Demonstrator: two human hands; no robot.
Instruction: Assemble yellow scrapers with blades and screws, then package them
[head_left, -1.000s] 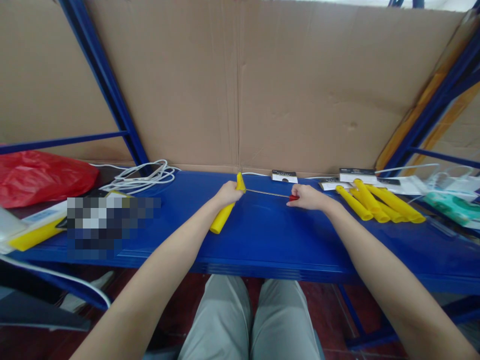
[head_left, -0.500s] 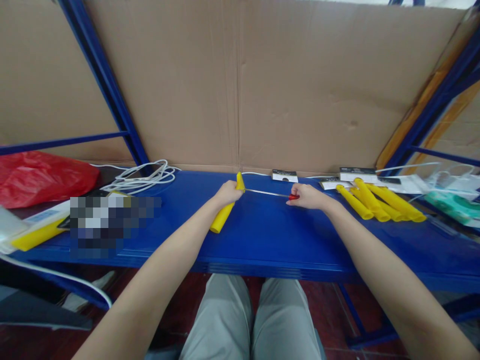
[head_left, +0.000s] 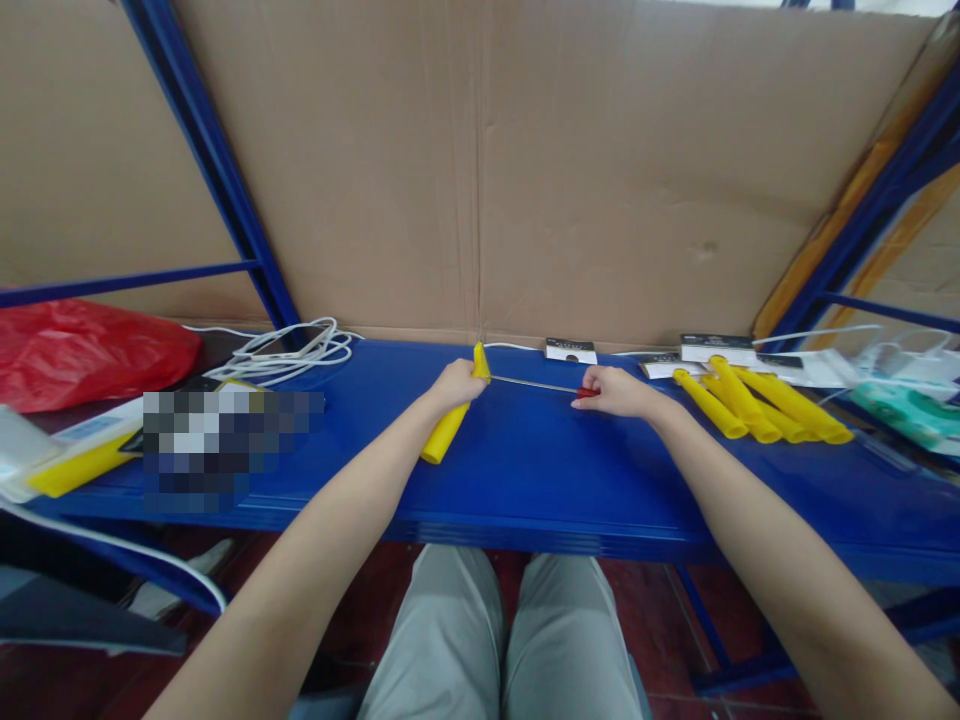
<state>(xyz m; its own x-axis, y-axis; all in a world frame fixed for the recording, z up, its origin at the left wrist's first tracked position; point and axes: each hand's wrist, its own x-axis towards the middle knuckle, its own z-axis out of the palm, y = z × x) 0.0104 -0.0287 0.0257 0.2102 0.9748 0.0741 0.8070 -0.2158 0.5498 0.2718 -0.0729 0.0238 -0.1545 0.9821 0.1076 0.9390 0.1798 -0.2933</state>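
Observation:
My left hand [head_left: 459, 384] is closed around a yellow tube [head_left: 445, 435] near its upper end, and the tube lies slanted with its lower end toward me. A short flared yellow tip shows beyond the fingers. My right hand [head_left: 616, 390] grips the red handle of a screwdriver [head_left: 534, 384]. Its long thin metal shaft points left, and the tip meets the yellow piece right beside my left fingers. Whether the tip is inside it or only touching, I cannot tell.
Several yellow tubes [head_left: 761, 402] lie piled on the blue table [head_left: 555, 490] at right, by small black-and-white boxes [head_left: 718, 349]. Another small box [head_left: 570, 351] stands at the back. On the left are coiled white cable [head_left: 300, 350], a red plastic bag [head_left: 94, 350] and a pixelated patch.
Both hands keep their places and their grips. The shaft of the screwdriver looks slightly different in its shine; otherwise only the view has shifted a little.

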